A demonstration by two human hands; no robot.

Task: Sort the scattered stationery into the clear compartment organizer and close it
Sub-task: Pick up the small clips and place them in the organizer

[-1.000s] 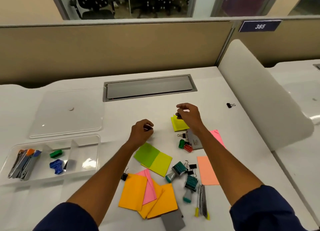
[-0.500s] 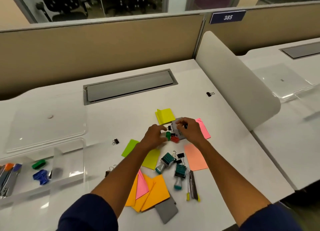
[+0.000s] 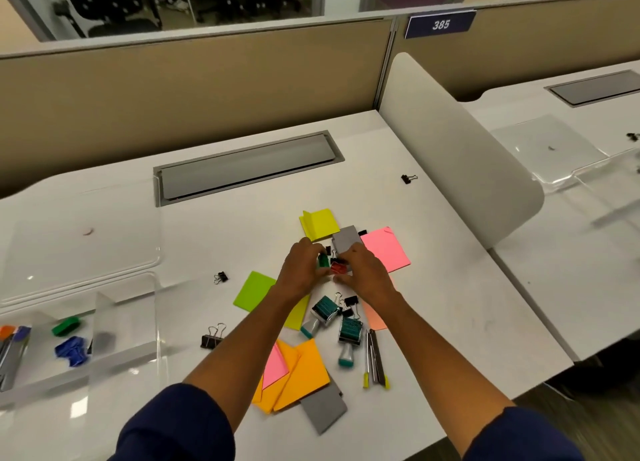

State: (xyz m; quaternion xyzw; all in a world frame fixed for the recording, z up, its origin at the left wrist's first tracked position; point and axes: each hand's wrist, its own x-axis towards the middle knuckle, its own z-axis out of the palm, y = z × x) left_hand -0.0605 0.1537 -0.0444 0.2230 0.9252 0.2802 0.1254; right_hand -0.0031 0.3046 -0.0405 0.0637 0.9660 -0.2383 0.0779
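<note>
Both hands met over small clips at mid-desk: the left hand (image 3: 300,276) curled by a green clip (image 3: 323,260), the right hand (image 3: 366,273) beside a red clip (image 3: 338,268). Whether either grip had closed could not be told, as the fingers hid the contact. The organizer (image 3: 124,322) lay open at far left, cut off by the frame edge.

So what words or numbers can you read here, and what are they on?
"385": white digits on the dark blue sign atop the partition.
The two teal stamps have dark faces with marks too blurred to read.
The pens show no readable print.
Nothing else carries readable text.
</note>
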